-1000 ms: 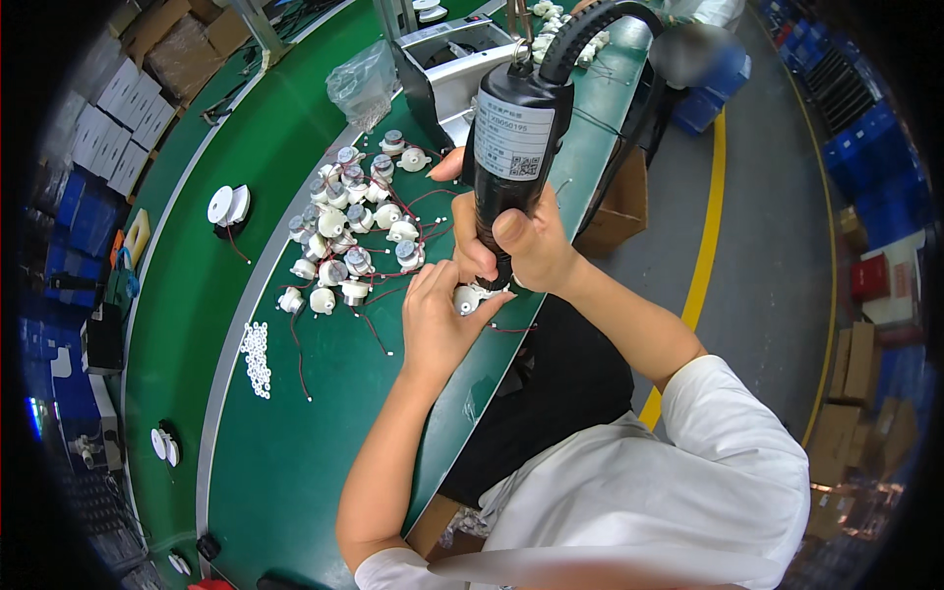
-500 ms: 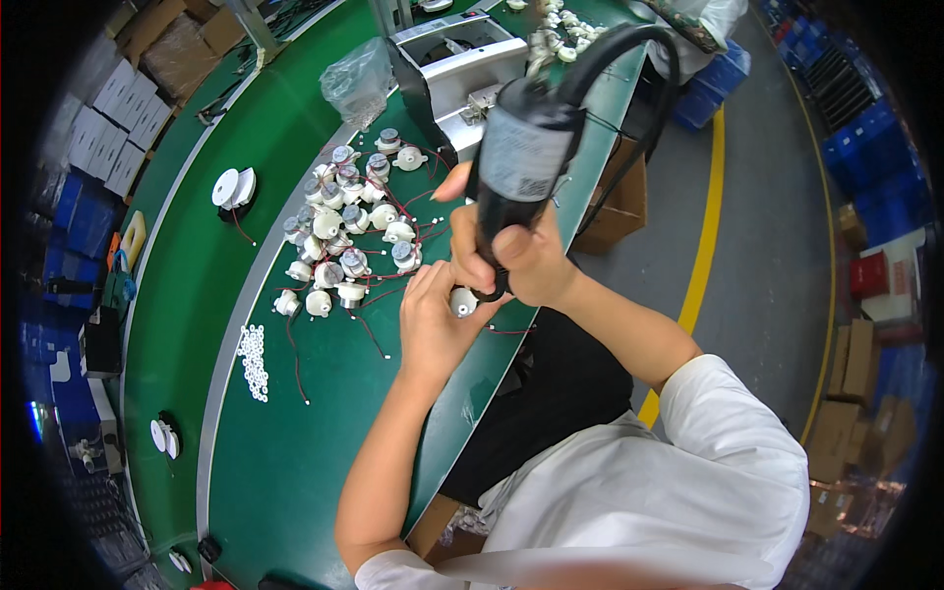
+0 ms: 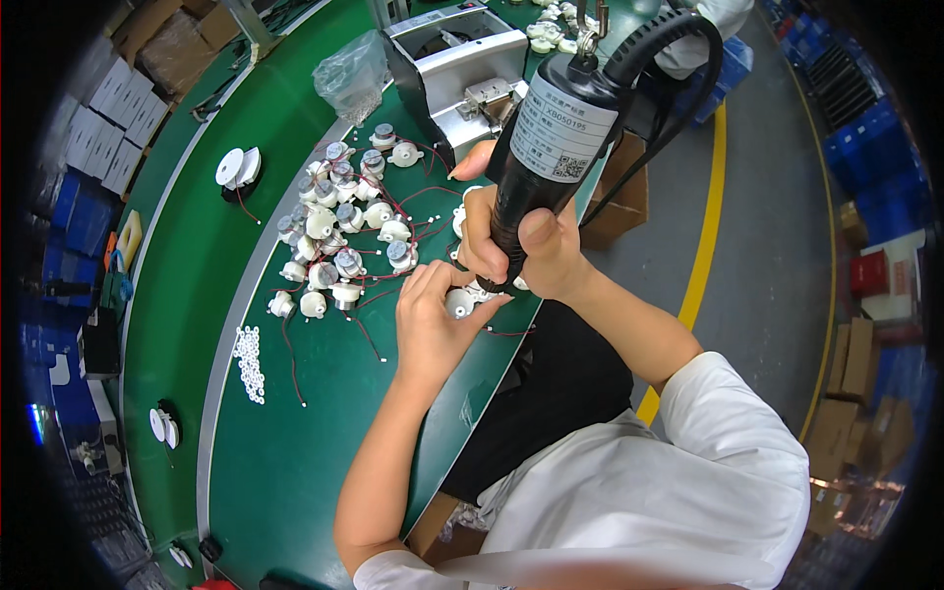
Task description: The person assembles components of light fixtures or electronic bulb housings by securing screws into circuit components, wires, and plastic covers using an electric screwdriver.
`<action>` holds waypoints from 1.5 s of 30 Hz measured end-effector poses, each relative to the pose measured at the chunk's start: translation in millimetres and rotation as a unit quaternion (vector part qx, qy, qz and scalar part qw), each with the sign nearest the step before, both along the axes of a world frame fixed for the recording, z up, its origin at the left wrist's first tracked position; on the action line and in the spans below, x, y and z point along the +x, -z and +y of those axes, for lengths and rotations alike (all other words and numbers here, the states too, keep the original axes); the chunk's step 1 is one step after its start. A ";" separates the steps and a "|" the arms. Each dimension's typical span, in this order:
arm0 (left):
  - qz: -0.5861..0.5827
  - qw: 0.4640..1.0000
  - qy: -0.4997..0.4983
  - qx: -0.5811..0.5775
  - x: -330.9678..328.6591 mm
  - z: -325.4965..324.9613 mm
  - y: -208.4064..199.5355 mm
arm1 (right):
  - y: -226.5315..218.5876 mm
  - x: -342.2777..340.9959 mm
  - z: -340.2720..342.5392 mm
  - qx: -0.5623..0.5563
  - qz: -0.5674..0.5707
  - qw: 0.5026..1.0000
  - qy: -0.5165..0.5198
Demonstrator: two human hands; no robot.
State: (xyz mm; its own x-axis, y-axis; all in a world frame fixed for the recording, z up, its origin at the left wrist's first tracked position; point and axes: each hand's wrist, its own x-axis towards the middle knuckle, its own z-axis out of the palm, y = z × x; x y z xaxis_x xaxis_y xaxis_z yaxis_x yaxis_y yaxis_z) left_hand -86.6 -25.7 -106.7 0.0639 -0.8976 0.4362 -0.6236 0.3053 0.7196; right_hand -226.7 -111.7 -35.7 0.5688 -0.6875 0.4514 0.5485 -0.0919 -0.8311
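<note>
My right hand (image 3: 539, 244) is wrapped round a black electric screwdriver (image 3: 556, 133) with a pale label, its thick cable bending away from the top. The tool's lower end points down between my two hands. With bent fingers and thumb, my left hand (image 3: 428, 320) grips a small round white plastic motor housing (image 3: 459, 303) against the green table. The screwdriver's tip is hidden by my fingers, so contact with the housing cannot be seen. Left of my hands lies a pile of white-and-silver small motors (image 3: 339, 211) with thin red and black wires.
Small white rings (image 3: 251, 366) lie at the table's left. A silver-and-black machine (image 3: 460, 64) and a clear plastic bag (image 3: 351, 79) stand at the back. White round pieces (image 3: 238, 169) sit on the green strip beyond the metal edge (image 3: 218, 393). A cardboard box (image 3: 619, 202) is at right.
The top of the screwdriver has tilted to the right, and my right hand has shifted slightly right with it. My left hand keeps its grip on the white motor housing.
</note>
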 end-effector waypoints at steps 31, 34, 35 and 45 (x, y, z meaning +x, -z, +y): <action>0.037 0.998 -0.008 -0.044 -8.8 0.4 7.4 | -3.3 15.9 22.4 -0.094 0.102 0.984 0.109; 0.065 0.998 -0.012 -0.021 -7.7 0.2 15.5 | -0.1 17.2 21.9 -0.078 0.083 0.987 0.114; 0.045 0.999 -0.011 -0.003 -6.4 1.0 13.2 | -1.6 15.2 21.3 -0.057 0.078 0.992 0.086; 0.034 0.999 -0.026 0.023 -8.4 3.4 3.9 | 2.4 11.2 13.0 -0.042 0.055 0.997 0.032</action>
